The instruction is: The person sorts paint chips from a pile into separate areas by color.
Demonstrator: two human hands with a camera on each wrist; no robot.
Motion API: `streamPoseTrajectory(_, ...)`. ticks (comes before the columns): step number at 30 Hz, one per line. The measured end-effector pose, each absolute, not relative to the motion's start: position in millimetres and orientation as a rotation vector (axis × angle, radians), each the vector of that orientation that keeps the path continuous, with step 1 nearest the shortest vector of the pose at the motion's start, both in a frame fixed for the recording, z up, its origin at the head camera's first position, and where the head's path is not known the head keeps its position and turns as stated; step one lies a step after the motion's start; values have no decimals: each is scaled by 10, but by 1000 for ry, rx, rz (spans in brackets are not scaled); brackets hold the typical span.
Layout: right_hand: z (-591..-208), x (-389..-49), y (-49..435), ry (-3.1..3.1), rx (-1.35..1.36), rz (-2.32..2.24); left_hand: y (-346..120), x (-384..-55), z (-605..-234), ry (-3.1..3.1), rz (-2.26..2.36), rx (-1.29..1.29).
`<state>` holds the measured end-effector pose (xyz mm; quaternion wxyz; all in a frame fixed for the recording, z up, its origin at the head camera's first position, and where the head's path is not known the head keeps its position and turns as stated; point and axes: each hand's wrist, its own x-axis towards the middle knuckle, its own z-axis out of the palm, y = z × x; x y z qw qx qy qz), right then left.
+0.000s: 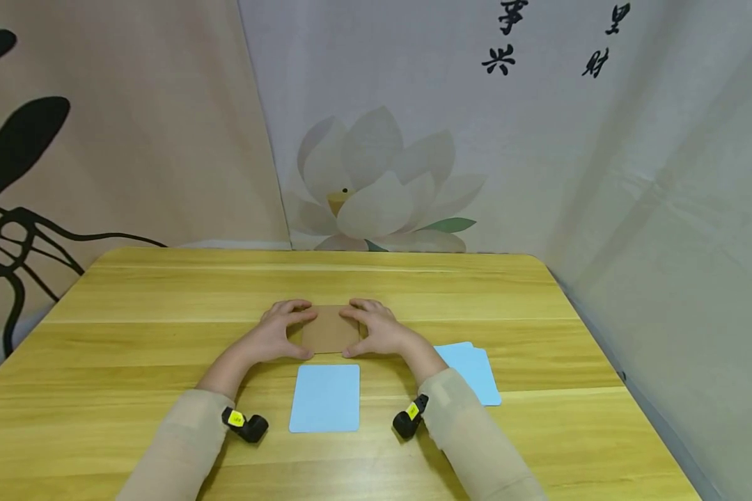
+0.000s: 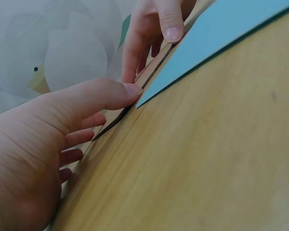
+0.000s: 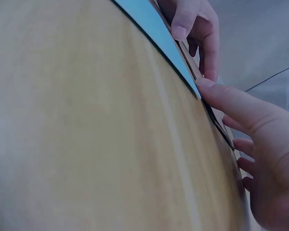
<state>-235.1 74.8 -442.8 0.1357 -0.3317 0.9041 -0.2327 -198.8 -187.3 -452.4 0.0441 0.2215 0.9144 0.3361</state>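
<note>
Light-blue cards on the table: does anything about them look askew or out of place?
Slightly: the overlapping light-blue cards beside the right sleeve lie skewed, their corners mismatched, while the single light-blue card sits nearly straight. No damage shows.

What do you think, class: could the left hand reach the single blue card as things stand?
Probably yes: the single blue card lies uncovered on the table, with nothing visible between it and the left hand, which would likely have to leave the brown square first.

Left hand (image 2: 43, 137) and right hand (image 2: 147, 26) gripping brown card (image 2: 150, 68), blue card (image 2: 221, 36) near, wooden table (image 2: 207, 144)
</note>
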Motion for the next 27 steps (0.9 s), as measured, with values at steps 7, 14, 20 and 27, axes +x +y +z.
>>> streamPoseTrajectory(7,-4410,-2340,778,2611,-959,-728,-1858,-1999,-4530,2801,1055,670)
streamPoseTrajectory(14,-4314,-2242,856,2576,-994,-831,-1877,-1955,-4543,2830,1096,661)
streamPoseTrajectory(20,-4250,-2100,980,2587,-1041,-848,-1855,-1867,-4510,2844,1113,676)
streamPoseTrajectory(27,-4207,-1943,1165,2612,-1069,-875,-1755,-1780,-4468,2897,1092,740)
